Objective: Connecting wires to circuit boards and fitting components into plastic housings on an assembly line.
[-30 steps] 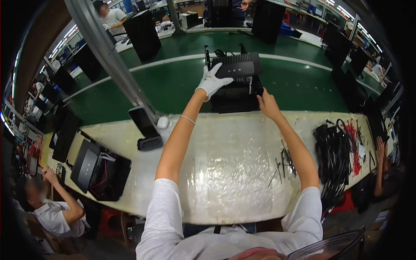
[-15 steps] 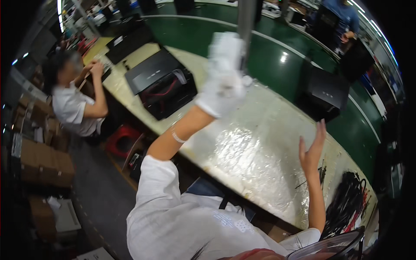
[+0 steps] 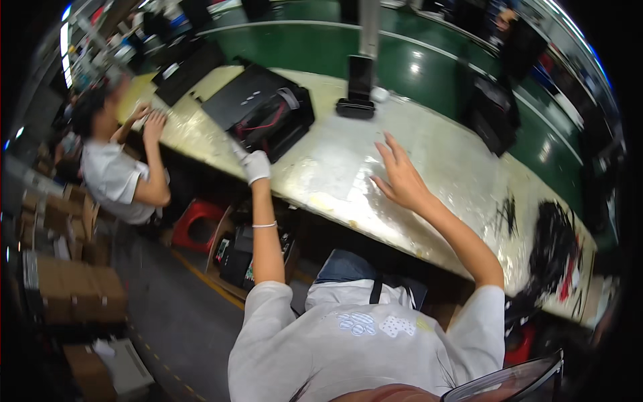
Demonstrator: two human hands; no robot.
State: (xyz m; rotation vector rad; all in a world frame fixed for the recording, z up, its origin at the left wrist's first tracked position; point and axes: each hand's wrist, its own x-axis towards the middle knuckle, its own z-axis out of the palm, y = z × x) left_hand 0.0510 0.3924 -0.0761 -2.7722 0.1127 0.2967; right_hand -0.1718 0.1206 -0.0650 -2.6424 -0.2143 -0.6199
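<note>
Gloved fingers of the left hand point(image 3: 256, 165) curl loosely, holding nothing, just beside the open black case point(image 3: 262, 111) at the near edge of the bench point(image 3: 429, 161). The bare right hand point(image 3: 400, 179), fingers spread wide and empty, hovers over the bench. A sure lift would likely call for gripping the case by its rim, clear of the red cable point(image 3: 268, 124) inside.

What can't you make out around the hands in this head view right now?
- Left hand: gloved, motion-blurred; contact with the black device unclear.
- Right hand: open, fingers spread; whether it touches the table cannot be told.
- Cable bundle: near the rim, too warped to count.
</note>
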